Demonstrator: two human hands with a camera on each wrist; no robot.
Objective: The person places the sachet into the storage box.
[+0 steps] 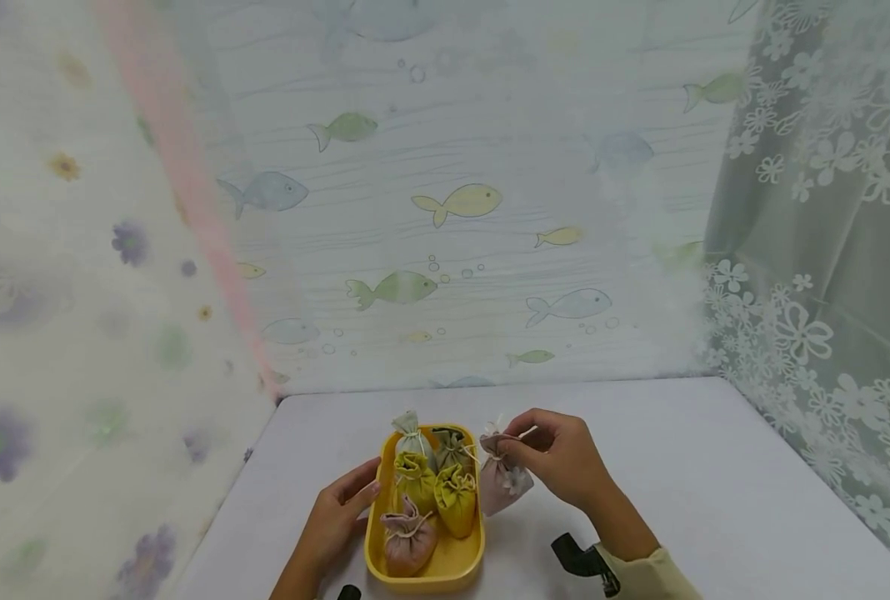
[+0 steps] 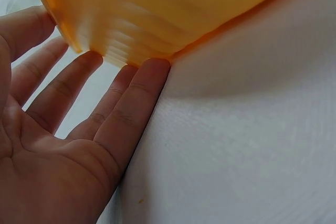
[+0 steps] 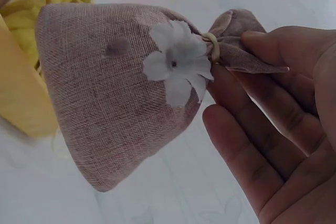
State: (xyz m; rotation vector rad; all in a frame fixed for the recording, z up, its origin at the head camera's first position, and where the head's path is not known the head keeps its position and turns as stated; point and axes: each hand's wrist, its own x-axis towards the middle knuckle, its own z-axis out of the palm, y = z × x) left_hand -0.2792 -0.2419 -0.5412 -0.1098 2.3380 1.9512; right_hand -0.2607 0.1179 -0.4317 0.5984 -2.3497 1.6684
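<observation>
A yellow plastic tray [image 1: 460, 570] stands on the white table with several small drawstring pouches in it. They include a pale grey pouch [image 1: 409, 440], a dark olive pouch [image 1: 452, 450], two yellow ones and a pink pouch [image 1: 409, 550]. My left hand [image 1: 332, 512] rests its fingers against the tray's left side; in the left wrist view the straight fingertips [image 2: 157, 69] touch the wall. My right hand [image 1: 561, 454] pinches a dusty pink pouch [image 3: 115, 93] by its gathered neck, just right of the tray. A white fabric flower [image 3: 176, 61] sits on this pouch near its cord.
The white tabletop [image 1: 610, 400] reaches back to a curtain [image 1: 445, 250] printed with fish. A floral sheet [image 1: 77, 292] hangs on the left, and a sheer curtain [image 1: 827, 292] with white flowers on the right. A black camera mount [image 1: 583, 560] is at the right wrist.
</observation>
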